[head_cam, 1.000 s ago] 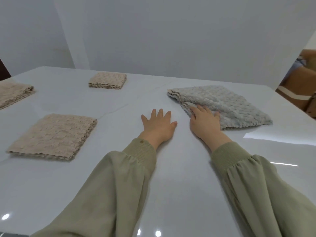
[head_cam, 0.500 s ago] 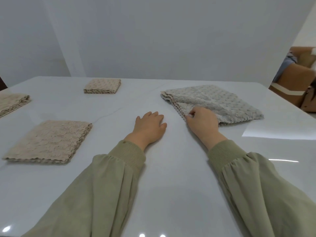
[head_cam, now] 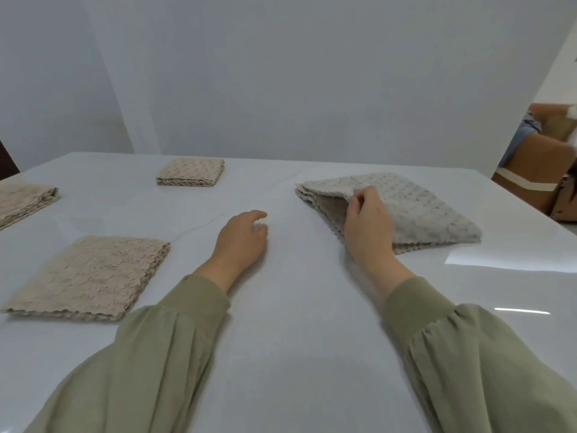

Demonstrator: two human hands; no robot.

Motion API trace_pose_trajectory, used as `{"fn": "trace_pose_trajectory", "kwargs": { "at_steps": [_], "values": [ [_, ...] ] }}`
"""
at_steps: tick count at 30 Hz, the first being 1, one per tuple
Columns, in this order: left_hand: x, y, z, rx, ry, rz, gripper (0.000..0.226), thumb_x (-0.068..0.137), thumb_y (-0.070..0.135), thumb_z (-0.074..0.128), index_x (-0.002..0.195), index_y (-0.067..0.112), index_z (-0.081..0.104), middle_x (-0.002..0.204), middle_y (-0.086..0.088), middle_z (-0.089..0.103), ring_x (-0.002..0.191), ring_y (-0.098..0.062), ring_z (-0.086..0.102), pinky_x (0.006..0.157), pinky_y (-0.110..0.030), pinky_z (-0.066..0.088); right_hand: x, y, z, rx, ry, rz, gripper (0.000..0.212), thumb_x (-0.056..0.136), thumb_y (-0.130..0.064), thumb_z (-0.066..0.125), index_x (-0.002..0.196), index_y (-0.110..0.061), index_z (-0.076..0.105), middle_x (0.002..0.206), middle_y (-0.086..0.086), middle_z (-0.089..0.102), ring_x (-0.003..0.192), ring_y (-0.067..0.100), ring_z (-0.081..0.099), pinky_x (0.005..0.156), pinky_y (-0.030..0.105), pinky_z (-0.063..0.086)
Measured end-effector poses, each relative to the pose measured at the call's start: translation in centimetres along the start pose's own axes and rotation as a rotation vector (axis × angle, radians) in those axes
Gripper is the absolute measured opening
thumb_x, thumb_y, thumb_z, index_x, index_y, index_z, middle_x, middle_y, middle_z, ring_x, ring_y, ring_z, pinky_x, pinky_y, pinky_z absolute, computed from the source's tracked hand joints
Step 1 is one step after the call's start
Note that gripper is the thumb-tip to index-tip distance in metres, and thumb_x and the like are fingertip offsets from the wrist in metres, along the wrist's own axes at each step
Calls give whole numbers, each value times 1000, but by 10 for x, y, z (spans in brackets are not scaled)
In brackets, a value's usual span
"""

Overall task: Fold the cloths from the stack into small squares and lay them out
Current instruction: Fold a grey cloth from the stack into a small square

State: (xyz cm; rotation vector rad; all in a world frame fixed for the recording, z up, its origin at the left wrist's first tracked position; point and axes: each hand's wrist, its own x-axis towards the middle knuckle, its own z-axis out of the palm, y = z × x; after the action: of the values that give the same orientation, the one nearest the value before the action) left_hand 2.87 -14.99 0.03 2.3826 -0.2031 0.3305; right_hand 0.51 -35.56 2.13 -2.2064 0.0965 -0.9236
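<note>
Step in hand: by my reading, taking one cloth off the stack [head_cam: 324, 207] so it can be folded.
Stack: grey, nubbly, lying toward the far right corner of the worktop [head_cam: 296, 323], with its scalloped edges facing the middle.
Right hand [head_cam: 368, 226]: fingers and thumb pinch the top cloth [head_cam: 415, 201] at its near-left edge. That edge is raised off the layers beneath, while the far side lies flat.
Left hand [head_cam: 242, 239]: loosely curled and holding nothing, low over the bare middle of the worktop, apart from the stack.
Laid out already: near square [head_cam: 90, 273] by the near left edge, far square [head_cam: 190, 171] toward the far edge, and left-edge cloth [head_cam: 25, 201], partly out of view.
Grip check: make sure the pinch holds one layer only. The soft pile probably clings, so a second cloth may ride up.
Helping hand: bring the left hand over to press the lower layers down while the right hand peels toward the middle.
Folding spot: the open middle of the worktop looks like the best place to spread it.
Fold quality: match corner to corner, smooth each crease, and keep the scalloped edges aligned.
Placement: set it well apart from the others.
</note>
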Motion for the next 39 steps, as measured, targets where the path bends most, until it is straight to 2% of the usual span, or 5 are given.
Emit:
{"fn": "trace_pose_trajectory", "kwargs": {
  "at_steps": [7,11,18,28,39],
  "values": [
    [1,-20,-29,-415,351,-192,36,99,19,34,130,16,50,131,-2,54,122,-16,48,102,-27,35,-33,-41,18,-129,-264,-311,33,97,-19,37,125,-6,48,138,11,47,131,24,39,115,41,12],
    [-6,-11,-21,-397,288,-116,33,100,22,35,128,17,52,129,0,55,121,-14,48,100,-25,34,-29,-17,21,-672,-568,-47,42,98,-33,29,130,-11,44,140,10,43,133,29,33,111,59,10],
    [-9,-8,-14,-162,-108,63,44,90,26,59,133,20,50,129,4,54,120,-12,49,98,-22,35,-39,-41,30,-213,-638,-202,25,94,-15,41,106,-14,63,101,6,68,93,24,60,71,28,40],
    [-5,-15,-41,512,324,-158,41,89,14,47,130,14,50,133,-12,44,121,-32,38,93,-42,36,-24,-25,25,-329,-262,-256,39,92,-11,37,129,-10,49,145,10,41,137,25,32,117,49,13],
    [13,32,37,637,-321,-10,67,90,66,16,149,34,10,159,0,2,146,-27,-2,111,-64,-1,31,32,42,-677,-671,-69,59,97,-51,10,151,-27,6,159,-1,2,146,24,-3,111,59,-7]
  ]
}}
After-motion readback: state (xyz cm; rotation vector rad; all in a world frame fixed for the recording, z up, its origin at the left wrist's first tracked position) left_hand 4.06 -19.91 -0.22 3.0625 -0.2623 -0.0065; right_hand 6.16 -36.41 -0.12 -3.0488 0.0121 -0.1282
